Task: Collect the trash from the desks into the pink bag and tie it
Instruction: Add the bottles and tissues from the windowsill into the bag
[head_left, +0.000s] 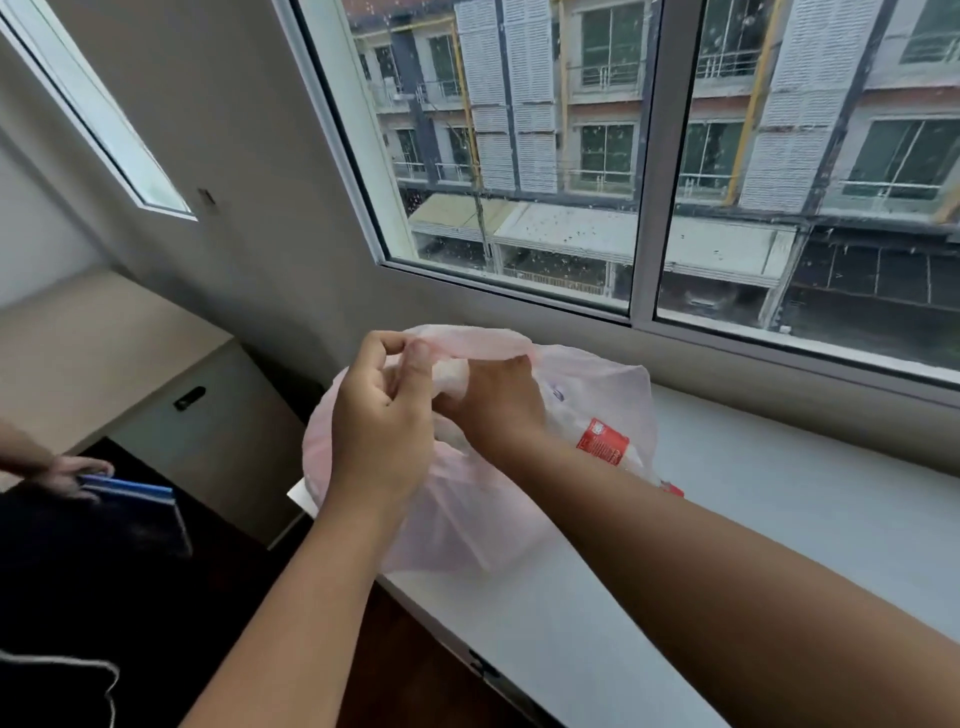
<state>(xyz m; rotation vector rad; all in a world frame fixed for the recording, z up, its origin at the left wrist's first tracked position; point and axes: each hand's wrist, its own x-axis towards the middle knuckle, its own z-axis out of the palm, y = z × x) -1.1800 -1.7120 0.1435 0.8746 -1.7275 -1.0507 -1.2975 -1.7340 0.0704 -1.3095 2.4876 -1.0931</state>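
Observation:
A thin, translucent pink bag (467, 519) rests on the white desk (779, 519) under the window. Through its side shows trash, including a wrapper with a red label (602, 441). My left hand (379, 421) pinches the bag's top edge between thumb and forefinger, holding a loop of plastic up. My right hand (493, 410) is just behind it, fingers closed on the bag's upper plastic near the opening. Both hands are close together above the bag.
A large window (649, 156) runs behind the desk. A beige desk (93, 353) with a cabinet stands at the left. Another person's hand (67, 473) at the far left holds a blue-edged item. Dark floor lies below.

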